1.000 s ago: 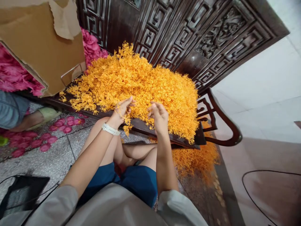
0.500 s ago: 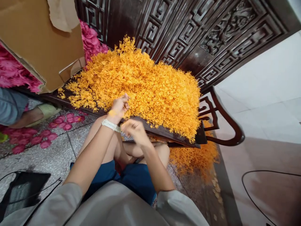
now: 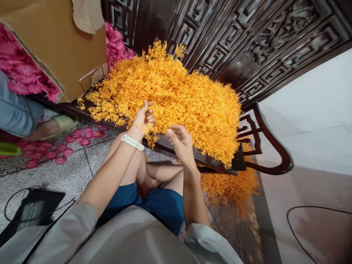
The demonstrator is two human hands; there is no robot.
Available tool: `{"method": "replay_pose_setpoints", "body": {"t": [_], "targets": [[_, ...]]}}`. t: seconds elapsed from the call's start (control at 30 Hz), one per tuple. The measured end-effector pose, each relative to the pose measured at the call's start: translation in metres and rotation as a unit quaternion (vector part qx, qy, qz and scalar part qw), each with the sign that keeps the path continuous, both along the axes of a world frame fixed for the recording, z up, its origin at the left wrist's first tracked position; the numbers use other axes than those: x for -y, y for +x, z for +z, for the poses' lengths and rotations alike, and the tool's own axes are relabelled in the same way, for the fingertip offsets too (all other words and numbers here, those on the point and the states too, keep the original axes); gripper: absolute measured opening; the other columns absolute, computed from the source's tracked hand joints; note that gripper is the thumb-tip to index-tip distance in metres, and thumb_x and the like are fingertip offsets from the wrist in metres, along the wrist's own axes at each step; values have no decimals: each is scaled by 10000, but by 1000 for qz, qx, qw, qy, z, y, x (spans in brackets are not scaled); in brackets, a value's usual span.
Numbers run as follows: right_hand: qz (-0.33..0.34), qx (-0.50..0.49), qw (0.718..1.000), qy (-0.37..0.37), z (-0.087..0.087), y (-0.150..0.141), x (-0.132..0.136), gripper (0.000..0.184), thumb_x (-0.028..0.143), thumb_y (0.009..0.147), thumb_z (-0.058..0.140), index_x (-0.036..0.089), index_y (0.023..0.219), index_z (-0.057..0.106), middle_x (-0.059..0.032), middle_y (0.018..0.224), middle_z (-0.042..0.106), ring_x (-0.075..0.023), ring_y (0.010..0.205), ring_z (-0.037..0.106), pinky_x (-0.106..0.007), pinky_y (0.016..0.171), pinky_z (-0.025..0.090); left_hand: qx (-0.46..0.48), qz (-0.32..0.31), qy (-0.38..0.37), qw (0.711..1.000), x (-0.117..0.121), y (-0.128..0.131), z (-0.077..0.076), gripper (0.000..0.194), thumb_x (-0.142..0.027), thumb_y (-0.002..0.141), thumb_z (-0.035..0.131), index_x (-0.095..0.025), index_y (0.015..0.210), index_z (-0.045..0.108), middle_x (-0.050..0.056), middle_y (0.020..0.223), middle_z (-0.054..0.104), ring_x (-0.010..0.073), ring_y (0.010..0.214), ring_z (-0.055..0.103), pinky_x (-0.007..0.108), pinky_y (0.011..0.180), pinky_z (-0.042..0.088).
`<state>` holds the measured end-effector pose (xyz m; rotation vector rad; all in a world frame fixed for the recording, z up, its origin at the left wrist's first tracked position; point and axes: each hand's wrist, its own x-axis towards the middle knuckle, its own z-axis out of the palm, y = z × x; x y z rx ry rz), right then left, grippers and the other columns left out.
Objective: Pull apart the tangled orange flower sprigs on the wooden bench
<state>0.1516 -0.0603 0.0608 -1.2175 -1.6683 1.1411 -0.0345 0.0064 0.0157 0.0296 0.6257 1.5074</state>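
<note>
My left hand [image 3: 143, 119], wearing a white wristband [image 3: 132, 142], is palm up at the front of a yellow heap of artificial flowers [image 3: 176, 95]. Its fingers curl round thin yellow flower sprigs [image 3: 145, 128], some lying across the palm and wrist. To its right, my right hand [image 3: 181, 143] is raised over the bench edge, fingers loosely bent with thumb and fingertips slightly apart; I see nothing in it. A single blurred yellow flower [image 3: 180, 50] shows above the heap against the dark carved panel.
The heap lies on a dark wooden bench [image 3: 220, 167] with a curved armrest [image 3: 286, 161]. A cardboard box [image 3: 74, 55] and pink flowers [image 3: 30, 69] are at left, near another person's leg [image 3: 20, 106]. Orange-yellow pieces [image 3: 231, 187] lie under the bench; a black bag [image 3: 38, 207] is on the floor.
My right hand has moved right and up, away from my left wrist. My left hand has turned palm up with sprigs showing. A yellow flower has appeared above the heap.
</note>
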Motion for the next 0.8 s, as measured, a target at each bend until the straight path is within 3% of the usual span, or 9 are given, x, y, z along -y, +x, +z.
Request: {"method": "replay_pose_setpoints", "body": {"t": [0.1, 0.17, 0.27, 0.33, 0.4, 0.5, 0.7, 0.8], "targets": [[81, 149, 982, 81, -20, -21, 13, 486, 579, 996, 783, 233, 1330, 709, -36, 977, 729, -171, 786, 607, -317, 757, 489, -9, 3, 12, 1000, 3, 3, -3, 469, -649, 953, 820, -215, 956, 641, -108, 566, 465, 19, 364, 334, 156, 372, 299], [79, 208, 966, 131, -32, -35, 17, 484, 567, 1022, 758, 222, 1353, 686, -63, 1026, 738, -201, 856, 634, -331, 820, 489, -37, 4, 17, 999, 5, 7, -4, 510, -695, 933, 814, -215, 960, 644, -112, 534, 435, 33, 364, 351, 164, 374, 314], [45, 258, 951, 168, -45, -51, 19, 334, 512, 1115, 614, 202, 1220, 678, -94, 992, 723, -245, 917, 642, -340, 831, 458, -77, -3, 14, 997, 7, 9, -3, 532, -727, 947, 774, -210, 944, 651, -119, 481, 362, 46, 348, 322, 176, 359, 290], [64, 273, 942, 183, -46, -55, 23, 278, 415, 1166, 494, 206, 1108, 667, -94, 940, 699, -250, 906, 629, -337, 816, 429, -86, 7, 6, 996, 6, 6, -1, 514, -712, 977, 748, -210, 926, 650, -122, 464, 319, 43, 340, 274, 178, 351, 250], [134, 271, 934, 191, -37, -54, 31, 276, 323, 1171, 443, 216, 1017, 646, -73, 886, 668, -229, 858, 606, -324, 790, 401, -83, 36, -4, 996, 4, -1, 2, 487, -688, 998, 738, -218, 914, 643, -121, 467, 305, 41, 344, 244, 181, 349, 229], [244, 273, 913, 178, -8, -46, 46, 244, 266, 1144, 472, 221, 946, 607, -26, 806, 604, -183, 758, 540, -304, 726, 347, -70, 70, -7, 995, 4, -7, 3, 471, -686, 1008, 722, -231, 916, 644, -114, 476, 307, 48, 354, 222, 195, 342, 212], [351, 361, 848, 166, 53, -26, 44, 143, 164, 1000, 560, 223, 882, 614, 5, 688, 537, -154, 624, 391, -344, 639, 235, -67, 51, 2, 996, 14, 16, 2, 451, -661, 1035, 702, -225, 932, 659, -112, 479, 276, 56, 365, 196, 218, 359, 192], [478, 256, 832, 117, 68, -13, 49, 137, 252, 991, 636, 252, 863, 685, -5, 687, 592, -163, 597, 457, -336, 592, 303, -50, 52, 1, 997, 9, 22, -1, 448, -638, 1074, 649, -218, 919, 644, -113, 477, 273, 62, 373, 192, 212, 370, 192]]}}
